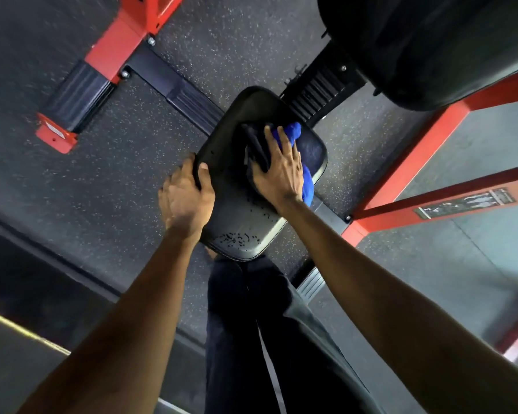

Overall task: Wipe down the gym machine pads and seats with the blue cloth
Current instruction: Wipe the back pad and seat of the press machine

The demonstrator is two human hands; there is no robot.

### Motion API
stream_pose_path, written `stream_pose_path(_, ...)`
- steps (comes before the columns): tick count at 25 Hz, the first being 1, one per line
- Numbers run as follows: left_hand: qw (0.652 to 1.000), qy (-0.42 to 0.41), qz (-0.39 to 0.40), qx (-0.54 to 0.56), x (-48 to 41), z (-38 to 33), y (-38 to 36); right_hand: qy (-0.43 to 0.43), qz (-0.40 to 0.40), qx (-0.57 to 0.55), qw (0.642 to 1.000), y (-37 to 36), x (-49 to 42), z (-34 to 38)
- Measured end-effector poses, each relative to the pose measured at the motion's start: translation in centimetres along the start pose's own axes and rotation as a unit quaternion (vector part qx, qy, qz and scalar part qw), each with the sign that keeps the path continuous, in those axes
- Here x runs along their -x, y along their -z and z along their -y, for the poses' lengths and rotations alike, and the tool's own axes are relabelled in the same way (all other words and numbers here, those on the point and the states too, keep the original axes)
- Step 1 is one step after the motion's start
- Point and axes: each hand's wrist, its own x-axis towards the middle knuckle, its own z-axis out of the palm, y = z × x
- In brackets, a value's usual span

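Hands meet on the black seat (237, 204) of a red-framed gym machine, seen from directly above by the person cleaning it. The right hand (278, 171) lies spread and flat on the blue cloth (293, 131), pressing it onto the far right part of the seat. A dark item (256, 144) sits under the same fingers; what it is cannot be told. The left hand (186, 198) grips the seat's left edge, thumb on top and fingers curled underneath, which braces the pad. A scatter of dark specks (237, 237) lies near the front edge, closest to the person's legs (245, 309), and that patch looks unwiped. The step in hand appears to be the seat top itself. It would be done well by keeping the palm flat and the cloth bunched fully beneath it, then drawing long overlapping strokes from the back toward the front lip so the specks are carried off the edge rather than smeared. The bracing hand will need to shift so its strip of the edge gets wiped too. The large back pad (431, 46) at upper right, above the red frame (416, 153) and speckled rubber floor (102, 174), would likely follow.
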Motion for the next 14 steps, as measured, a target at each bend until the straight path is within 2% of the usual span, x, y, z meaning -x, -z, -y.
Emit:
stream_pose_path(4,1.0,0.02,0.018,-0.007,0.0,-0.2,-0.1,-0.088,-0.017,-0.009,0.996,0.4,-6.4,1.1)
stream_pose_path(6,1.0,0.004,0.009,-0.013,0.0,-0.1,-0.1,-0.099,-0.013,0.0,0.995,0.3,-7.0,2.3)
stream_pose_path(7,1.0,-0.004,0.003,-0.013,0.0,0.0,-0.2,-0.075,-0.004,0.011,0.997,0.3,-6.7,2.8)
stream_pose_path(11,1.0,-0.013,-0.009,0.013,-0.1,0.3,-0.3,0.112,0.014,0.041,0.993,-0.4,-3.8,2.8)
stream_pose_path(14,0.999,-0.012,-0.019,0.027,-0.1,0.4,-0.6,0.143,0.017,0.033,0.989,0.2,-5.8,3.2)
